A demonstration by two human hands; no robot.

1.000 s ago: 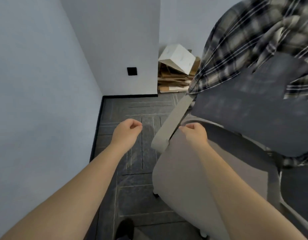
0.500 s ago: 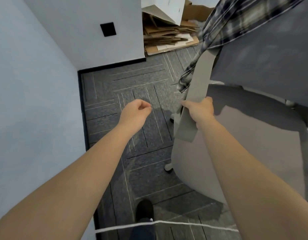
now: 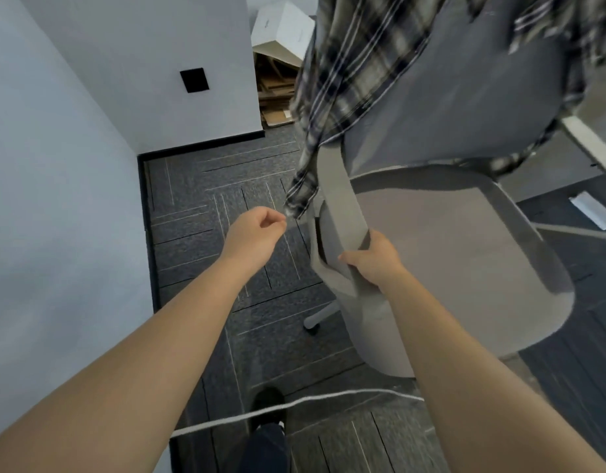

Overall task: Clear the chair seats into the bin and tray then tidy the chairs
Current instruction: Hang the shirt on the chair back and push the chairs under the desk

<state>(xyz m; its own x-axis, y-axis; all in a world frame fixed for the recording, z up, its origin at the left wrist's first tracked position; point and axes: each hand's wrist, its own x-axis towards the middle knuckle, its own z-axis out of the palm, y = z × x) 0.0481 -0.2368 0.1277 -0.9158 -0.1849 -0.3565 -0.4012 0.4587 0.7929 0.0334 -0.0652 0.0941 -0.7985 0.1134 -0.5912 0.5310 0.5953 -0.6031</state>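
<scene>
A grey office chair fills the right of the head view, its bare seat (image 3: 458, 261) tilted toward me. My right hand (image 3: 375, 259) is closed around the front end of its grey armrest (image 3: 342, 206). A plaid shirt (image 3: 346, 80) is draped over the dark grey backrest (image 3: 465, 80), one sleeve hanging down beside the armrest. My left hand (image 3: 255, 230) floats over the carpet to the left of the chair, fingers curled into a loose fist with nothing in it, just short of the sleeve's cuff.
A pale wall (image 3: 56, 199) runs close along the left. Flattened cardboard and a white box (image 3: 281, 32) lie in the far corner. One chair caster leg (image 3: 320, 314) sticks out over the carpet. A white cable (image 3: 294, 402) crosses the floor by my shoe. A white desk edge (image 3: 588, 141) shows at right.
The chair has swung round so more of its seat faces me, my right hand still on the armrest. My left hand stayed curled beside it. The view shifted.
</scene>
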